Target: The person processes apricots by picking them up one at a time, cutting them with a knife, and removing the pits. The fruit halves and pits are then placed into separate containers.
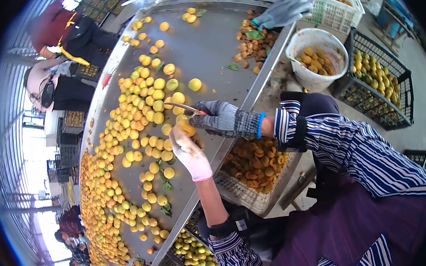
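Note:
My left hand (189,152), in a white and pink glove, is closed around a yellow apricot (186,127) over the near side of the table. My right hand (218,119), in a grey striped knit glove with a blue cuff, grips a knife (180,106) by its red handle. The curved blade points left, just above the apricot in my left hand. Many loose apricots (136,101) are spread on the metal table (206,39) beyond both hands. Some green leaves (167,185) lie among them.
Below the table edge stands a crate of halved apricots (248,207). On the right are a white bucket (338,50) and a black crate of fruit (409,82). A grey glove (286,11) rests near apricot pieces (249,46). Other people (62,89) are across the table.

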Motion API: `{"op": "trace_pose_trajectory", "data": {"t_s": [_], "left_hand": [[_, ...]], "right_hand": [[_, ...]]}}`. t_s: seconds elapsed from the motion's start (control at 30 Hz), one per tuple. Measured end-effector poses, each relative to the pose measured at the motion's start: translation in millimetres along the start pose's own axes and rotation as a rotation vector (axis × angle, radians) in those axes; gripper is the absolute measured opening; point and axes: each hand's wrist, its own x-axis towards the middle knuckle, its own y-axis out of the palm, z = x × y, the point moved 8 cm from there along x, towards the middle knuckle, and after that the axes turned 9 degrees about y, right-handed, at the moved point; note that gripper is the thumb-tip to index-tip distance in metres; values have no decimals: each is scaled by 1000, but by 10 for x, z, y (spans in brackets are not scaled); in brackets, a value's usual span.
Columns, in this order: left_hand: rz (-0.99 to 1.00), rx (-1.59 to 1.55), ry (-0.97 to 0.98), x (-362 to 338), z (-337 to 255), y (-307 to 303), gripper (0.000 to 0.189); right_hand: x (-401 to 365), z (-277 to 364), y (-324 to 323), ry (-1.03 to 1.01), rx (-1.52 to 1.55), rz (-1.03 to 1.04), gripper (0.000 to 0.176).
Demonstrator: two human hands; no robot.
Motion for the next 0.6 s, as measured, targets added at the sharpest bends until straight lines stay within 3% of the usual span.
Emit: {"op": "trace_pose_trajectory", "data": {"t_s": [0.03,0.07,0.13,0.17,0.2,0.23,0.27,0.3,0.4,0.53,0.6], "left_hand": [[-16,82,149,52,-149,-7,46],[-29,89,156,64,-190,-13,46],[-61,29,-91,15,-108,9,44],[-12,56,-112,1,-118,35,40],[-14,55,-112,-4,-102,36,40],[10,70,-78,-4,-91,63,38],[36,83,-44,-5,-72,92,35],[68,105,16,2,-62,96,59],[20,-60,-131,-38,135,98,59],[129,67,-30,-1,-256,161,49],[109,-328,-297,-53,-239,226,39]], "right_hand": [[-29,32,8,-32,-3,-4,37],[-57,54,10,-63,-2,-11,38],[-97,84,24,-123,14,11,41],[-107,110,-2,-160,-53,-22,40],[-114,136,-28,-195,-121,-58,38],[-74,75,-56,-71,-126,-47,33],[-48,62,-87,-71,-129,-49,33],[-26,80,-130,-131,-173,-82,35],[-33,114,-172,-150,-202,-88,36],[-19,96,-203,-157,-165,-74,32],[-18,91,-221,-125,-145,-85,33]]}}
